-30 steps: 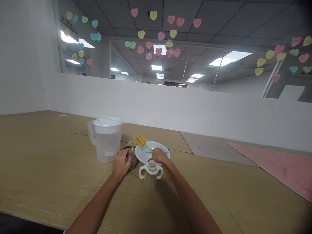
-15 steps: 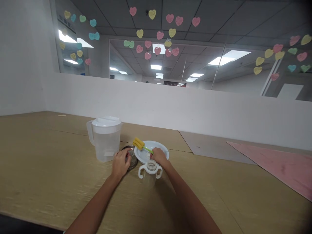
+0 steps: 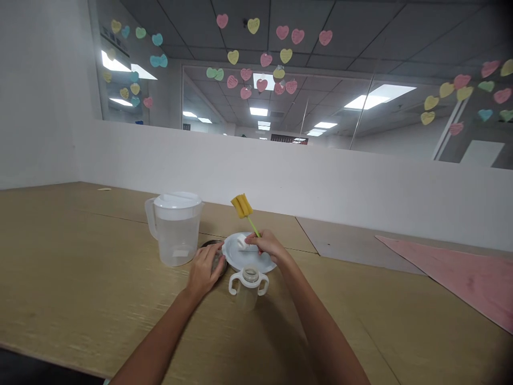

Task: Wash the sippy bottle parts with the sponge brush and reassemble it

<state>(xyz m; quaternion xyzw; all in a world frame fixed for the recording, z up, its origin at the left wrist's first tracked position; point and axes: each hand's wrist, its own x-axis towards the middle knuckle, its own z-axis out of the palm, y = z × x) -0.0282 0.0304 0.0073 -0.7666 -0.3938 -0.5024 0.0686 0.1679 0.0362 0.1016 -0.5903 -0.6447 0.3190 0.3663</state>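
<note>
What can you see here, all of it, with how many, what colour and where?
Sponge brush: one, yellow head, green stem, above the plate
Small piece: one, white, by the right fingertips; kind unclear
Plate: one, white, mid-table
Round dish: one, dark, partly under the left hand
Two-handled bottle: one, clear with white handles, nearer than the plate
Lidded pitcher: one, translucent white, left
Sheets: two, grey and pink, right
Scrap: one, pale, back left
Table: one, tan, below
Wall: white, behind
Heart notes: over thirty, mixed colours, on glass
Ceiling lights: several, white, beyond glass
Hands: two, bare, left at the dish, right gripping the brush
</note>
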